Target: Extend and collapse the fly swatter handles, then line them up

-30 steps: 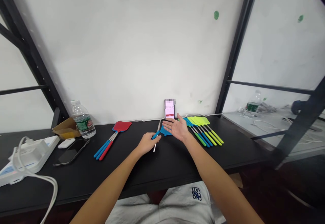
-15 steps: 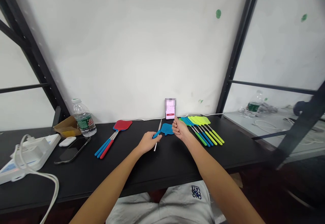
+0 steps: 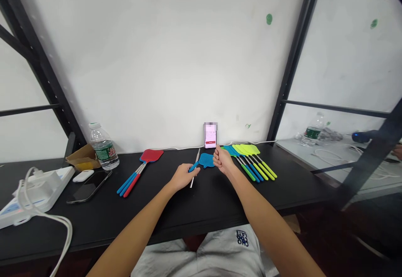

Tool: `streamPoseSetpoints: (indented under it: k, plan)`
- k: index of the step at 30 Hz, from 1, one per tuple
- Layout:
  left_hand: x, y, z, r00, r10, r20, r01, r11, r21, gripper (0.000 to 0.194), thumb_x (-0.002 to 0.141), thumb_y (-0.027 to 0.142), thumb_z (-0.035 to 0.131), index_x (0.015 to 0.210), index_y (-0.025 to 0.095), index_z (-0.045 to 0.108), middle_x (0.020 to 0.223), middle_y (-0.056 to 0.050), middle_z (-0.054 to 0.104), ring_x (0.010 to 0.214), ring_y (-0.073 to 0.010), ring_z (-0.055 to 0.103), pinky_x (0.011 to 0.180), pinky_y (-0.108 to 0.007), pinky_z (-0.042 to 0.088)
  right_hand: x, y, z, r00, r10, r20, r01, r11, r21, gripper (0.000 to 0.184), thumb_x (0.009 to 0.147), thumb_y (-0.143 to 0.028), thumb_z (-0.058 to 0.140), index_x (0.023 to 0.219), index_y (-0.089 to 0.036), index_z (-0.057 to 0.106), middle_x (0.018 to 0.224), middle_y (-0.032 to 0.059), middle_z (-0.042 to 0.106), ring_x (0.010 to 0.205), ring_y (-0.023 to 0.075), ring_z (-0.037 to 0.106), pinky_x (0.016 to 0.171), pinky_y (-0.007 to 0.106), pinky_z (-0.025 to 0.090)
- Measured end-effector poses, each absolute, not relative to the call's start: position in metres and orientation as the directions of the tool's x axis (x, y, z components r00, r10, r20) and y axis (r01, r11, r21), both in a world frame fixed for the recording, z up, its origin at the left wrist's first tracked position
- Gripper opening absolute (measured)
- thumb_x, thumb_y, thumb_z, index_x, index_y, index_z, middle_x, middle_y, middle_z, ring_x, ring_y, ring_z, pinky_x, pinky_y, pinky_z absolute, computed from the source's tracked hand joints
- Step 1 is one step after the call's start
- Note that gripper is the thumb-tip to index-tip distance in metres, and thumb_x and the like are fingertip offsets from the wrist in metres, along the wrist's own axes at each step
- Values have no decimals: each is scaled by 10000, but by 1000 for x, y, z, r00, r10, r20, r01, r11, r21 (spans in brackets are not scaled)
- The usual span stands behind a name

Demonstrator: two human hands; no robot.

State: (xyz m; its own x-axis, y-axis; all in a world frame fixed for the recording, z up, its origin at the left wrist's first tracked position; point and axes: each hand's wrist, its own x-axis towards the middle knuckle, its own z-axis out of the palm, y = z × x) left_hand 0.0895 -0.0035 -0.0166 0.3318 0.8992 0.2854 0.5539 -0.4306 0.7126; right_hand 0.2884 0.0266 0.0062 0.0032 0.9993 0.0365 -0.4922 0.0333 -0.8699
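My left hand [image 3: 182, 176] is closed round the blue handle of a blue fly swatter [image 3: 205, 159], whose mesh head lies on the black table [image 3: 204, 203]. A thin metal rod [image 3: 194, 168] runs past the same hand. My right hand [image 3: 222, 160] is curled shut at the right edge of the swatter's head and seems to pinch it. Just to its right lies a fanned row of several green and blue swatters [image 3: 251, 159].
A red-headed bundle of swatters [image 3: 140, 170] lies left of centre. A phone [image 3: 210, 135] leans on the wall. Far left are a water bottle [image 3: 102, 147], a cardboard box [image 3: 82, 158], a dark phone [image 3: 89, 187] and a white power strip [image 3: 31, 193]. Black frame posts flank the table.
My right hand was open and flat over the blue swatter's head a second ago; it has since curled shut at the head's right edge. The left hand has stayed put.
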Motion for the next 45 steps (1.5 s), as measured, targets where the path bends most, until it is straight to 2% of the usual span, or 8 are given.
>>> streamPoseSetpoints:
  k: [5, 13, 20, 23, 26, 29, 36, 45]
  plan:
    - [89, -2, -18, 345, 893, 288, 558, -442, 702, 455, 819, 553, 481, 634, 157, 608, 599, 3, 589, 581, -143, 516, 567, -239, 341, 287, 26, 10, -86, 996, 20, -532, -29, -846, 414, 892, -548, 458, 739, -173, 549, 799, 122, 687, 740, 203, 676, 640, 309, 536]
    - [89, -1, -19, 341, 899, 275, 563, -430, 706, 446, 811, 550, 494, 624, 160, 599, 565, 24, 550, 549, -123, 477, 551, -229, 327, 286, 23, 10, -196, 979, 49, -534, -65, -843, 558, 875, -630, 334, 1083, -205, 629, 1308, 90, 554, 1357, 198, 347, 1122, 356, 235]
    - [89, -1, -18, 343, 900, 269, 566, -427, 705, 448, 809, 554, 492, 622, 161, 595, 566, 22, 549, 552, -125, 479, 552, -229, 329, 284, 27, 4, -230, 971, 66, -354, -20, -935, 710, 847, -690, 245, 1239, -187, 560, 1362, 106, 503, 1392, 214, 281, 1115, 372, 238]
    - [88, 0, -19, 344, 899, 272, 565, -429, 704, 454, 810, 560, 483, 629, 160, 599, 582, 15, 565, 567, -133, 494, 561, -232, 337, 285, 34, -6, -75, 987, 142, 16, 144, -990, 643, 823, -655, 380, 1225, -187, 561, 1327, 105, 526, 1311, 260, 399, 1065, 391, 308]
    - [88, 0, -19, 349, 894, 280, 558, -439, 705, 444, 820, 547, 473, 638, 161, 598, 605, 13, 582, 581, -135, 505, 573, -234, 343, 287, 40, -19, 51, 959, 277, 521, 211, -827, 560, 778, -530, 559, 1198, -160, 571, 1275, 128, 550, 1210, 288, 482, 1025, 397, 336]
    - [88, 0, -20, 348, 895, 280, 557, -438, 706, 436, 822, 538, 472, 630, 163, 587, 597, 15, 569, 574, -132, 496, 573, -235, 339, 290, 46, -31, -14, 949, 316, 745, 221, -630, 556, 828, -476, 517, 1259, -125, 532, 1316, 163, 517, 1218, 283, 478, 1005, 372, 347]
    - [88, -1, -19, 339, 899, 279, 569, -432, 700, 449, 821, 545, 462, 588, 166, 515, 545, 31, 477, 534, -113, 429, 531, -233, 284, 289, 60, -44, 6, 978, 210, 907, 83, -414, 898, 780, -704, 471, 1384, -42, 399, 1487, 250, 281, 1404, 356, 189, 1096, 441, 178]
    - [85, -3, -19, 292, 890, 350, 722, -445, 530, 425, 831, 505, 464, 556, 187, 402, 527, 33, 443, 535, -114, 451, 539, -234, 275, 297, 52, -29, -98, 974, 204, 896, 176, -408, 701, 706, -626, 625, 1210, -149, 528, 1238, 159, 559, 1140, 293, 520, 869, 338, 407]
